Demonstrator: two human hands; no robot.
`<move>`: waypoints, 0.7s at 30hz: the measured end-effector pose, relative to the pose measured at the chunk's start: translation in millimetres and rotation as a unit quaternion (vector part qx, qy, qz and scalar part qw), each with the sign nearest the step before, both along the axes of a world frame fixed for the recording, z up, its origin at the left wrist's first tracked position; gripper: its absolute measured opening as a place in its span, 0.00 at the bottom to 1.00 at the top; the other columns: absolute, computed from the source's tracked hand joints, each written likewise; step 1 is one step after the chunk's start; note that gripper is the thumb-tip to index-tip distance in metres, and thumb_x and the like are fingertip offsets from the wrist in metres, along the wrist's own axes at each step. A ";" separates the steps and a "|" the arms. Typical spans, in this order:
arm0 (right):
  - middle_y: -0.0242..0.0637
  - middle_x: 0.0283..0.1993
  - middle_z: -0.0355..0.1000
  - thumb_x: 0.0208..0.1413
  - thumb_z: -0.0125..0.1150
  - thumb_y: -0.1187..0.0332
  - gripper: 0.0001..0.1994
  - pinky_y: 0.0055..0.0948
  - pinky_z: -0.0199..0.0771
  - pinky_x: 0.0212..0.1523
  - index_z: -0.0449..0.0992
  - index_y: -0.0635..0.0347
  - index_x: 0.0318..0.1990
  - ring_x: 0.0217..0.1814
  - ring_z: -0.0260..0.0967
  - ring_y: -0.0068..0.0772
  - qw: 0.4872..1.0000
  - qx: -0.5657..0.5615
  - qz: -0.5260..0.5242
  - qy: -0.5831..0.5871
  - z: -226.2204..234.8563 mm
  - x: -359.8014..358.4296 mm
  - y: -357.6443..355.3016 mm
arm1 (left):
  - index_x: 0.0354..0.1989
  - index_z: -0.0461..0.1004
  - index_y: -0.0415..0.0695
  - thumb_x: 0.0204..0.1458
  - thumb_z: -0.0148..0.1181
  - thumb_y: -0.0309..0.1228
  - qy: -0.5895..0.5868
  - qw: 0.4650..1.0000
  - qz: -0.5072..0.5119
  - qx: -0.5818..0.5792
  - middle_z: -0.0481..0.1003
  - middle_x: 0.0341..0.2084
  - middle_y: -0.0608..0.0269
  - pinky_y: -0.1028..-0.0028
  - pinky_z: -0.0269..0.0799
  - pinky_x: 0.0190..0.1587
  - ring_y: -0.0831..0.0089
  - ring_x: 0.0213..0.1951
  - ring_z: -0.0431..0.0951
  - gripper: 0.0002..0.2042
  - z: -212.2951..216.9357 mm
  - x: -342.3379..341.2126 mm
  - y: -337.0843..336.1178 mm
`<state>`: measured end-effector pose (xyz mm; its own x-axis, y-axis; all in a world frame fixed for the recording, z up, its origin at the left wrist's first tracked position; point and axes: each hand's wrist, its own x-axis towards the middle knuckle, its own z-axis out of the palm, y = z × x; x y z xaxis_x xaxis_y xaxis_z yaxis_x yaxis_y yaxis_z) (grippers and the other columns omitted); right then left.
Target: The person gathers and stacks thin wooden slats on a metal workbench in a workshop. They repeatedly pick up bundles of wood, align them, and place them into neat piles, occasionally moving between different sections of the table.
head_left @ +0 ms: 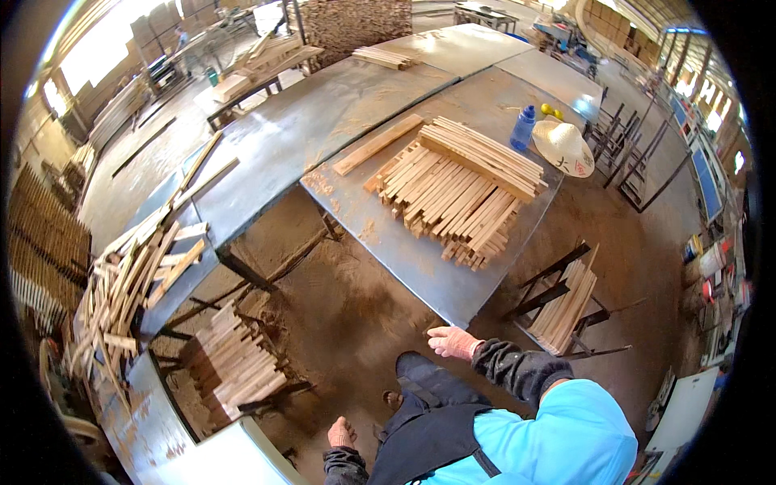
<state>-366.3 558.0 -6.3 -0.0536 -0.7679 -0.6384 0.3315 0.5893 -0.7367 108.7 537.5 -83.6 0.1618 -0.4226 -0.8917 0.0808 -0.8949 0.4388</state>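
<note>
My left hand (342,434), in a pinkish glove, hangs low in front of my body, near a stack of wooden strips on a stand. Its fingers look curled, and nothing shows in them. My right hand (454,343), gloved the same way, is beside the near corner of the metal-topped table (440,284). Its fingers are loosely stretched and a little apart, holding nothing visible. On that table lies a large pile of wooden strips (461,190), with a row of strips laid crosswise on top. A wooden board (378,145) lies to its left.
A blue bottle (523,128) and a straw hat (563,148) are at the table's right edge. Wooden strips rest on low racks, one stack (234,368) at left and another (566,305) at right. Loose offcuts (133,283) heap on the left bench. Metal frames (630,153) stand farther right.
</note>
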 end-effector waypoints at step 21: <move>0.53 0.63 0.75 0.65 0.66 0.60 0.36 0.35 0.77 0.58 0.62 0.68 0.76 0.59 0.76 0.40 0.997 -0.025 -0.025 0.068 29.8 -66.7 -480.9 | 0.24 0.69 0.54 0.61 0.57 0.35 0.090 0.990 -0.104 0.009 0.66 0.21 0.71 0.70 0.71 0.36 0.73 0.27 0.71 0.12 32.0 -76.8 -392.3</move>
<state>-433.0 77.2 23.5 -0.1765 -0.7923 -0.5841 0.2552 0.5363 -0.8045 32.0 145.2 -51.6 -0.0895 -0.4140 -0.9059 -0.0312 -0.9079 0.4180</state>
